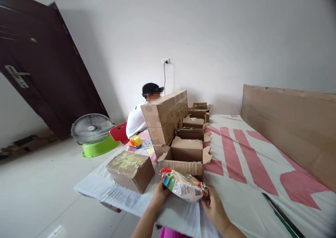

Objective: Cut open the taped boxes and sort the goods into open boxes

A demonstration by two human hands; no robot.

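Between my two hands is a shiny plastic snack bag (185, 187), mostly clear and white with red, blue and green print and a barcode. My left hand (160, 195) grips its left end, and my right hand (212, 204) pinches the right end. The bag is above the near edge of the table, right in front of an open cardboard box (183, 166) with its flaps spread. Left of my hands sits a closed cardboard box (131, 169) with clear tape across its top.
More open boxes (190, 133) line up behind, beside a wall of stacked cartons (165, 117). A seated person (136, 120) is beyond it. A yellow tape roll (135, 141) lies on the table's left. A box cutter (282, 215) is at right, near a large cardboard sheet (288, 122).
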